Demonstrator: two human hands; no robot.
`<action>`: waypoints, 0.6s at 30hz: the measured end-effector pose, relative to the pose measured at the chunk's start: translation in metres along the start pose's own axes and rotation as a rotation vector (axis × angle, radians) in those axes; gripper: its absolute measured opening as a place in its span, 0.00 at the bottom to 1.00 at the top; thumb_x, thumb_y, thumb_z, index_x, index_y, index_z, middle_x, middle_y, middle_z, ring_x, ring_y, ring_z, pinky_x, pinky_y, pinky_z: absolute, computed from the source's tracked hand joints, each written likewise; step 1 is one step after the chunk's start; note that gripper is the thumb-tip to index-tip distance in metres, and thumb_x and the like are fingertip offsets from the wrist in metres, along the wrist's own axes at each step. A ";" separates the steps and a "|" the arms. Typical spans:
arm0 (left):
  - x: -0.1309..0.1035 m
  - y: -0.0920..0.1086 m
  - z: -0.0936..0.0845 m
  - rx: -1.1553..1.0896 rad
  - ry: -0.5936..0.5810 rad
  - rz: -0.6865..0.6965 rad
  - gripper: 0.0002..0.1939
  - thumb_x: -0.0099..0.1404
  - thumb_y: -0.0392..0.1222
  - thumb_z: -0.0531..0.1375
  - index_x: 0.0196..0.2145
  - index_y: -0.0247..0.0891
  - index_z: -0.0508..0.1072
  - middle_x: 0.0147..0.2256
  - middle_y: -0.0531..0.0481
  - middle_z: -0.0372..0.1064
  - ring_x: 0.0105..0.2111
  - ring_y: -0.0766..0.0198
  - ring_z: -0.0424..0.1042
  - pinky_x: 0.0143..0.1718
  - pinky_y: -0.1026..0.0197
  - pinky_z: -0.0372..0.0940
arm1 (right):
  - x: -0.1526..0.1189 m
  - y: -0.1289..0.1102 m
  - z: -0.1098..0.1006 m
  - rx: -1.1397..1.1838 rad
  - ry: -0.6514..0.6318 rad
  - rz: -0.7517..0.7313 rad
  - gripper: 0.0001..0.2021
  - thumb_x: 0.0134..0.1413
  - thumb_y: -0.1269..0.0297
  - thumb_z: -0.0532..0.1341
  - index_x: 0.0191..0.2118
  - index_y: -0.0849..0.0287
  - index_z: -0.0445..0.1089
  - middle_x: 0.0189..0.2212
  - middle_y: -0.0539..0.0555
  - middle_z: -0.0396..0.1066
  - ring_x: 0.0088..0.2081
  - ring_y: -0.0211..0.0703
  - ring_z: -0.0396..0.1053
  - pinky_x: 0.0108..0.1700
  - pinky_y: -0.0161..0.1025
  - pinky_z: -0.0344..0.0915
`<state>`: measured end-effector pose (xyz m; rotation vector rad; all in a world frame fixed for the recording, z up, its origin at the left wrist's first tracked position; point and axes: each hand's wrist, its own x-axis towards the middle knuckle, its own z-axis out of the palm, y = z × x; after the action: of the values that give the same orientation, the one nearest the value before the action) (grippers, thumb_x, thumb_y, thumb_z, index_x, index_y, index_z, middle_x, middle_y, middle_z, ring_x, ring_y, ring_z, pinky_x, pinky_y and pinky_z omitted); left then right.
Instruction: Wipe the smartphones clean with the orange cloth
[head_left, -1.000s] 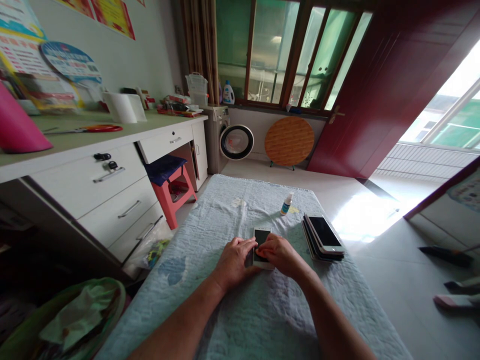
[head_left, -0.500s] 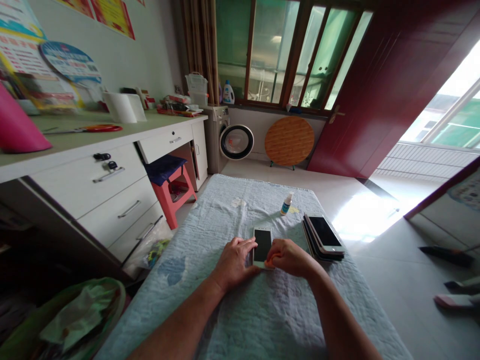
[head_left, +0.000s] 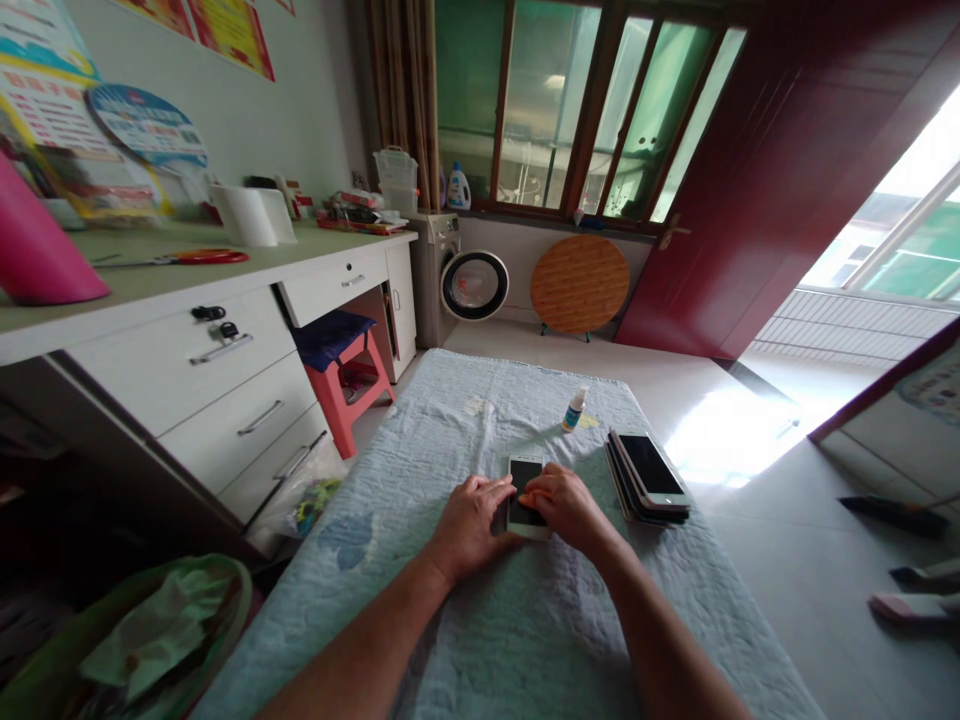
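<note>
A white smartphone point(head_left: 525, 466) with a dark screen lies flat on the quilted cloth. My left hand point(head_left: 474, 520) steadies it, the fingers on its left edge and the thumb near its bottom end. Bunched in my right hand point(head_left: 566, 505) is a small orange cloth point(head_left: 529, 498), pressed on the screen; most of it is hidden by the fingers. Beyond the phone stands a small spray bottle point(head_left: 574, 410) with a white cap. To the right is a stack of smartphones point(head_left: 649, 470), a white-framed one on top.
A pale blue quilted cover point(head_left: 465, 420) spreads over the surface before me. At left are a white desk point(head_left: 217, 370), a pink stool point(head_left: 346, 390) and a green bin point(head_left: 240, 590). Farther back are a washing machine point(head_left: 435, 290) with its door open and a round wooden tabletop point(head_left: 580, 285).
My right hand with the orange cloth has moved up and slightly left, from the phone's bottom end to the middle of the screen. My left hand has stayed on the phone.
</note>
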<state>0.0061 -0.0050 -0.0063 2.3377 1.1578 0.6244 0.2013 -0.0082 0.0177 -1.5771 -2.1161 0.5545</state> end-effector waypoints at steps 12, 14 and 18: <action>0.000 0.001 -0.002 -0.017 -0.012 -0.023 0.32 0.51 0.50 0.69 0.53 0.42 0.71 0.58 0.47 0.65 0.52 0.49 0.64 0.54 0.50 0.61 | -0.004 0.008 -0.015 -0.097 -0.011 0.045 0.09 0.55 0.72 0.56 0.32 0.60 0.75 0.30 0.53 0.68 0.34 0.38 0.66 0.39 0.34 0.58; 0.000 0.002 -0.003 -0.019 -0.014 -0.024 0.32 0.51 0.50 0.69 0.52 0.42 0.71 0.58 0.47 0.65 0.52 0.50 0.64 0.54 0.50 0.61 | -0.006 0.007 -0.019 -0.055 -0.048 0.019 0.09 0.52 0.74 0.56 0.34 0.60 0.75 0.30 0.52 0.69 0.33 0.37 0.66 0.37 0.33 0.58; 0.001 0.004 -0.005 -0.015 -0.024 -0.028 0.31 0.52 0.51 0.69 0.52 0.42 0.71 0.58 0.46 0.65 0.52 0.49 0.65 0.54 0.50 0.61 | -0.011 0.003 -0.025 0.036 -0.176 -0.009 0.10 0.45 0.77 0.57 0.31 0.59 0.74 0.30 0.51 0.71 0.31 0.36 0.67 0.35 0.31 0.59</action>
<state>0.0062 -0.0059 0.0001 2.3060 1.1694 0.5920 0.2205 -0.0161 0.0354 -1.5486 -2.2258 0.7484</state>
